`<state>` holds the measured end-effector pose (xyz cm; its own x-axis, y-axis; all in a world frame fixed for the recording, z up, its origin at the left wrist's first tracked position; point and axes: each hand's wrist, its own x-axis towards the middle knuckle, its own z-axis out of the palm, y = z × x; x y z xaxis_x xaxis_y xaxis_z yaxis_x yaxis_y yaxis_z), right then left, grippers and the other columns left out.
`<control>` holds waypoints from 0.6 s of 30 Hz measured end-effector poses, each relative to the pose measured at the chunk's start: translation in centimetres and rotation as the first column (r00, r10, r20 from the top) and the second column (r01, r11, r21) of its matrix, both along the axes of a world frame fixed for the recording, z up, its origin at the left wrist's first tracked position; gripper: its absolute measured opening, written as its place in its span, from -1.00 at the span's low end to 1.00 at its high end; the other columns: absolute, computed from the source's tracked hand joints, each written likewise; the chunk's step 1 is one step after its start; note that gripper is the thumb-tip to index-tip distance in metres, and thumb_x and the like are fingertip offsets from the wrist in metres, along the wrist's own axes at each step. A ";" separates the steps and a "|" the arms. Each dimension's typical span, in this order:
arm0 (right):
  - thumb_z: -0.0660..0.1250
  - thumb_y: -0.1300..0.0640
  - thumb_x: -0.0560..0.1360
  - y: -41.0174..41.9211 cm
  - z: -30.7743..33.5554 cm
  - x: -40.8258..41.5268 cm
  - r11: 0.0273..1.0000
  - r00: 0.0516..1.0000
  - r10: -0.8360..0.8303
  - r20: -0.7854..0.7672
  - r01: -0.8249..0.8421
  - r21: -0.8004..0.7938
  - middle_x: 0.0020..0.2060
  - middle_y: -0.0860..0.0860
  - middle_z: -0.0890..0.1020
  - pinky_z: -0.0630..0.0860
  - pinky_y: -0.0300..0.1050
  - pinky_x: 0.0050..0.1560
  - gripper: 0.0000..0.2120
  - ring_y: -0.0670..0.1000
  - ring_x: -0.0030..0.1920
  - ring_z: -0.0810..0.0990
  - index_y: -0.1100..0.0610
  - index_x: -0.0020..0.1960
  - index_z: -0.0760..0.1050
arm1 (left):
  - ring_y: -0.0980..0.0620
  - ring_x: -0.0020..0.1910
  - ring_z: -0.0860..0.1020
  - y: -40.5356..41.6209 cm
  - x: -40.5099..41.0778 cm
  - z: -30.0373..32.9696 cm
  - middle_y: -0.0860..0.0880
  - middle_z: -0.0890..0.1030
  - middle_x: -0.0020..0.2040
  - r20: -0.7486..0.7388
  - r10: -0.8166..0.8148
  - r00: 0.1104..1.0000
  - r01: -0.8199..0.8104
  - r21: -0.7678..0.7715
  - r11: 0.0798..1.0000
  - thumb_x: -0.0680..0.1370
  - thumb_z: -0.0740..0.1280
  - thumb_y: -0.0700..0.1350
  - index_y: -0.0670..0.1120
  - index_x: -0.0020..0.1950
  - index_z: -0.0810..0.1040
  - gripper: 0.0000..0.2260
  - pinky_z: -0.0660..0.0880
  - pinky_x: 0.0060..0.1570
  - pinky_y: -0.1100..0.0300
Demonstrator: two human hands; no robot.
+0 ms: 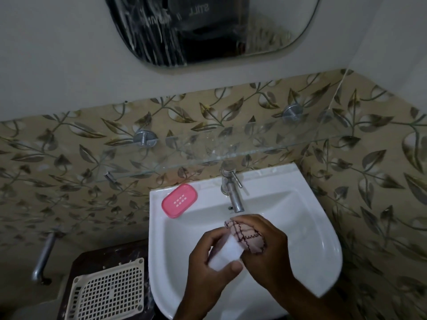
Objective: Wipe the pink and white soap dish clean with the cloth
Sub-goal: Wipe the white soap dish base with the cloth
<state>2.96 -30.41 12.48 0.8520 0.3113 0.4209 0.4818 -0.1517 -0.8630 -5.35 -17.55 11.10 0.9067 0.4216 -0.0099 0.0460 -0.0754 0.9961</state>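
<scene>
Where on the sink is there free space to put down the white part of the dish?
The sink rim right of the tap is bare. The back-left corner is taken by the pink tray. The basin in front is crowded: left hand holds the white base, right hand presses the cloth.

— What is seen at the top of the frame?
— A rounded mirror is mounted on a plain grey wall; the light is dim.
— And lower down?
— Leaf-patterned tiles are crossed by a glass shelf. A white basin with a steel tap is fixed at lower centre.
</scene>
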 end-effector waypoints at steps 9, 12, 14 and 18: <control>0.54 0.17 0.35 -0.6 0.2 -0.1 0.988 0.987 0.076 0.141 -0.056 -0.143 0.06 -0.13 0.67 0.64 -0.27 -0.01 -0.66 -0.16 0.02 0.70 0.03 0.13 0.71 | -0.04 -0.05 0.64 0.0 0.7 -1.7 -0.08 0.68 -0.06 0.001 -0.010 1.000 0.010 -0.006 1.000 0.23 0.57 0.43 0.09 0.00 0.65 -0.46 0.52 -0.05 0.18; 0.56 0.27 0.33 -0.2 -0.4 -0.3 0.997 0.995 0.069 -0.078 -0.070 -0.013 -0.01 -0.09 0.72 0.63 -0.30 -0.04 -0.64 -0.08 0.00 0.72 -0.03 0.07 0.73 | -0.15 -0.01 0.66 0.1 0.3 -1.7 -0.15 0.68 0.01 0.078 0.017 0.997 -0.011 -0.068 0.998 0.19 0.60 0.40 0.03 0.06 0.67 -0.39 0.57 -0.03 0.14; 0.57 0.27 0.37 0.3 -0.8 -0.9 0.996 0.942 0.067 -0.328 -0.046 0.070 -0.07 -0.11 0.76 0.61 -0.31 -0.05 -0.63 -0.09 -0.01 0.74 -0.19 -0.03 0.72 | -0.14 0.06 0.67 -0.3 0.2 -1.1 -0.14 0.68 0.08 0.104 0.000 0.995 0.009 -0.083 0.997 0.18 0.60 0.40 -0.02 0.11 0.68 -0.32 0.59 -0.01 0.15; 0.58 0.27 0.35 -0.4 -1.0 -1.1 1.000 0.986 -0.018 -0.168 0.014 -0.023 -0.08 -0.12 0.74 0.58 -0.32 -0.02 -0.64 -0.14 -0.02 0.72 -0.07 0.07 0.72 | 0.00 0.06 0.68 -1.3 0.7 0.7 -0.06 0.67 0.08 0.102 -0.009 0.995 0.022 -0.125 0.992 0.26 0.55 0.42 -0.13 0.13 0.66 -0.28 0.56 -0.03 0.26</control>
<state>1.85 -30.82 11.43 0.9152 0.3043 0.2641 0.3270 -0.1780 -0.9281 -4.65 -18.81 11.83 0.9123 0.4084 0.0299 -0.0555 0.0510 0.9972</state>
